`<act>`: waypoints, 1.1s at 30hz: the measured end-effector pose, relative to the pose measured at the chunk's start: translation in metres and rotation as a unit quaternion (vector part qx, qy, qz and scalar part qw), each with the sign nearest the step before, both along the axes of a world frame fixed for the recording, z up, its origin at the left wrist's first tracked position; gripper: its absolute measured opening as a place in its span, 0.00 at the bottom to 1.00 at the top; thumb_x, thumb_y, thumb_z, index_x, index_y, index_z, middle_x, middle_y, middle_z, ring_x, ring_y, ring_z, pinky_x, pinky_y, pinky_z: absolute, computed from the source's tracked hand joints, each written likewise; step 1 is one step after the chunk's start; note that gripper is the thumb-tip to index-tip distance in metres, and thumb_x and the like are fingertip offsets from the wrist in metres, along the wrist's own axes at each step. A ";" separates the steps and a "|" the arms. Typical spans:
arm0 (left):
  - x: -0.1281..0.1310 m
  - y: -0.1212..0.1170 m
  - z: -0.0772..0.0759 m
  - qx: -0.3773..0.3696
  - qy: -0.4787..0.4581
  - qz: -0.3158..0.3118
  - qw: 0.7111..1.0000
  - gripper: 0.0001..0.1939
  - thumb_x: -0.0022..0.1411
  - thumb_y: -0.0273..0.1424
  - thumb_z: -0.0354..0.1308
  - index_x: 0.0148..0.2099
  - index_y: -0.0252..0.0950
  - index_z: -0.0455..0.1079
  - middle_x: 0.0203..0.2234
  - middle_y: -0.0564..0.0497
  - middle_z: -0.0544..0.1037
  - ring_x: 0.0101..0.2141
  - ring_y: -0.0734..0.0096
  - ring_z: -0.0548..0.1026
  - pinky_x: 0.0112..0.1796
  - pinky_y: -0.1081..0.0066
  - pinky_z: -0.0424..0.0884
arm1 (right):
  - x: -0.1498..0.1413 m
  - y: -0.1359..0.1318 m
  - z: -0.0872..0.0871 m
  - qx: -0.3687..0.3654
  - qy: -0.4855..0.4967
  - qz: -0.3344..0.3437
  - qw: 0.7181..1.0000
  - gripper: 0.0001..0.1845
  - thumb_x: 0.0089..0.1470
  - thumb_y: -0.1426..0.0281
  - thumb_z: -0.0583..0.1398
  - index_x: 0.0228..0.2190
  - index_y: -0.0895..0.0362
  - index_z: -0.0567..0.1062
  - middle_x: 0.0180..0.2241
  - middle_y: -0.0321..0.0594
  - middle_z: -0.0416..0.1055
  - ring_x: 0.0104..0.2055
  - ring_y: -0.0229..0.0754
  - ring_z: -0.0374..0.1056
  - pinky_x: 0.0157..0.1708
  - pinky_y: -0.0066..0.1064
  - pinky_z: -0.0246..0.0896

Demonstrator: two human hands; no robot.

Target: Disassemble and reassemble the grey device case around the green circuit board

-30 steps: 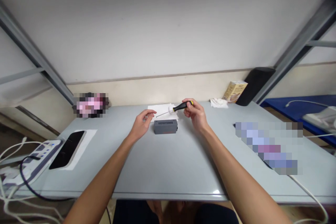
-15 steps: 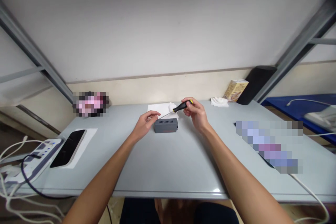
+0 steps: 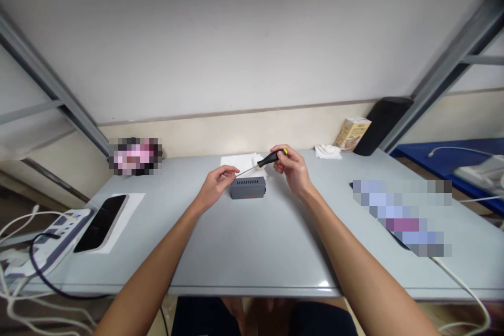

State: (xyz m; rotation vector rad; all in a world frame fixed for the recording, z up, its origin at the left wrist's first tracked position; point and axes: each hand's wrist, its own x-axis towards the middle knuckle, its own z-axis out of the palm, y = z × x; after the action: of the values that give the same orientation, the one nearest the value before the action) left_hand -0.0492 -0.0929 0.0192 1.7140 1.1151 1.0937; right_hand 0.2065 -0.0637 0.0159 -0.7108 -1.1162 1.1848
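My right hand (image 3: 292,170) is closed around the black and yellow handle of a screwdriver (image 3: 268,159). Its thin metal shaft slopes down to the left. The fingertips of my left hand (image 3: 218,182) come together around the shaft's tip, by the left end of a dark grey box (image 3: 248,189). Slots run along the top of this box, and it rests on the table with faint red marking on its front. The exact point where the tip ends is hidden by my left fingers.
Behind the box lie white papers (image 3: 232,160) on the grey table (image 3: 252,252). A phone (image 3: 103,223) and a power strip (image 3: 59,244) with cables are at left. A crumpled tissue (image 3: 328,151), a yellow carton (image 3: 352,134) and a black cylinder (image 3: 382,126) stand back right.
The whole view has shifted slightly. Both hands, the screwdriver and the box keep nearly the same places relative to each other.
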 end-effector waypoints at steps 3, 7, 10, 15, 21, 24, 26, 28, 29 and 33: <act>0.000 0.000 0.000 -0.003 0.001 -0.004 1.000 0.14 0.64 0.39 0.61 0.44 0.36 0.79 0.38 0.45 0.80 0.41 0.61 0.75 0.46 0.65 0.68 | 0.000 0.001 -0.001 -0.004 0.001 0.000 1.000 0.16 0.50 0.57 0.69 0.37 0.54 0.79 0.21 0.29 0.56 0.22 0.34 0.54 0.24 0.31 0.42; 0.001 -0.001 0.001 -0.009 -0.003 -0.007 1.000 0.14 0.64 0.40 0.61 0.44 0.36 0.79 0.38 0.46 0.79 0.42 0.61 0.75 0.46 0.65 0.68 | 0.000 0.002 -0.002 -0.007 -0.002 -0.002 1.000 0.17 0.50 0.56 0.69 0.36 0.54 0.79 0.21 0.29 0.56 0.22 0.34 0.53 0.24 0.31 0.43; 0.001 -0.002 0.003 -0.013 -0.005 -0.005 1.000 0.14 0.63 0.40 0.61 0.43 0.36 0.79 0.39 0.46 0.80 0.42 0.61 0.75 0.46 0.65 0.68 | 0.000 0.001 -0.001 -0.007 0.000 -0.002 1.000 0.17 0.50 0.56 0.69 0.36 0.55 0.79 0.20 0.29 0.56 0.22 0.34 0.54 0.24 0.30 0.43; 0.001 -0.002 0.004 -0.012 -0.008 -0.007 1.000 0.12 0.62 0.38 0.62 0.43 0.36 0.79 0.39 0.45 0.81 0.42 0.60 0.76 0.47 0.64 0.69 | -0.001 -0.001 0.001 -0.010 0.003 -0.005 1.000 0.17 0.49 0.56 0.70 0.35 0.54 0.79 0.19 0.28 0.54 0.21 0.34 0.53 0.24 0.30 0.43; 0.001 -0.003 0.005 -0.008 -0.014 -0.009 1.000 0.12 0.62 0.38 0.62 0.43 0.35 0.80 0.38 0.45 0.80 0.42 0.60 0.77 0.47 0.65 0.70 | -0.003 -0.002 0.001 -0.019 0.010 -0.002 1.000 0.18 0.47 0.55 0.70 0.35 0.55 0.79 0.20 0.28 0.55 0.21 0.34 0.54 0.23 0.30 0.43; 0.001 -0.003 0.007 -0.007 -0.014 -0.008 1.000 0.12 0.62 0.38 0.62 0.42 0.35 0.80 0.38 0.45 0.80 0.41 0.61 0.77 0.47 0.65 0.70 | -0.004 -0.002 0.002 -0.020 0.009 -0.002 1.000 0.19 0.47 0.55 0.71 0.34 0.55 0.79 0.20 0.28 0.54 0.21 0.34 0.53 0.23 0.30 0.43; 0.001 -0.004 0.007 -0.008 -0.015 -0.008 1.000 0.12 0.62 0.38 0.62 0.42 0.35 0.79 0.38 0.45 0.80 0.42 0.61 0.76 0.47 0.64 0.70 | -0.004 -0.002 0.002 -0.019 0.012 0.000 1.000 0.19 0.47 0.55 0.70 0.35 0.55 0.79 0.19 0.27 0.53 0.21 0.34 0.53 0.23 0.30 0.44; 0.001 -0.004 0.008 -0.009 -0.017 -0.007 1.000 0.12 0.63 0.38 0.62 0.42 0.35 0.79 0.38 0.45 0.80 0.42 0.61 0.76 0.48 0.64 0.70 | -0.004 -0.002 0.000 -0.018 0.016 0.002 1.000 0.18 0.48 0.55 0.70 0.35 0.55 0.79 0.19 0.27 0.53 0.21 0.33 0.53 0.23 0.30 0.44; 0.001 -0.004 0.008 -0.010 -0.019 -0.007 1.000 0.12 0.63 0.37 0.62 0.42 0.35 0.79 0.38 0.45 0.80 0.42 0.61 0.76 0.48 0.64 0.70 | -0.005 -0.002 0.000 -0.018 0.017 0.004 1.000 0.18 0.48 0.55 0.70 0.35 0.55 0.79 0.19 0.27 0.52 0.21 0.33 0.53 0.23 0.30 0.44; 0.000 -0.003 0.007 -0.012 -0.021 -0.003 1.000 0.12 0.62 0.38 0.62 0.42 0.36 0.79 0.39 0.45 0.80 0.42 0.60 0.76 0.48 0.64 0.70 | -0.006 -0.003 0.000 -0.021 0.013 0.004 1.000 0.18 0.48 0.55 0.70 0.35 0.54 0.79 0.19 0.27 0.52 0.21 0.34 0.53 0.23 0.30 0.44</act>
State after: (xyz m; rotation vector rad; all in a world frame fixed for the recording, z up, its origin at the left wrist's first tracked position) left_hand -0.0488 -0.0960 0.0261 1.6664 1.0919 1.1039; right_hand 0.2002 -0.0665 0.0158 -0.7215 -1.0750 1.2252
